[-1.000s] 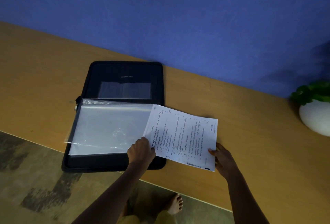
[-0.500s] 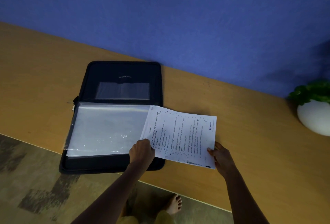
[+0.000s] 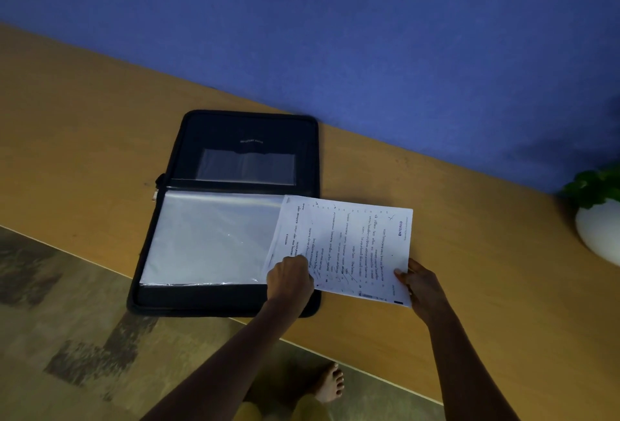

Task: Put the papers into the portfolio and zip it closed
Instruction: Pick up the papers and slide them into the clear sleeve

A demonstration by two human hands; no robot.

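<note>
A black zip portfolio (image 3: 248, 132) lies open on the wooden table (image 3: 84, 125). Its near half holds clear plastic sleeves (image 3: 214, 236). A printed white paper (image 3: 352, 246) lies across the portfolio's right edge, its left end at the sleeves' open side. My left hand (image 3: 291, 278) pinches the paper's near-left part together with the sleeve edge; which layer the fingers hold I cannot tell. My right hand (image 3: 421, 286) grips the paper's near-right corner. The portfolio's zip pull (image 3: 154, 194) shows at its left spine.
A white pot with a green plant (image 3: 597, 219) stands at the table's right end against the blue wall (image 3: 335, 34). The table's near edge runs diagonally under the portfolio, which overhangs it slightly. A bare foot (image 3: 330, 383) is on the patterned floor below.
The raised top sleeve has settled flat. The paper and both hands have shifted slightly left, toward the sleeves.
</note>
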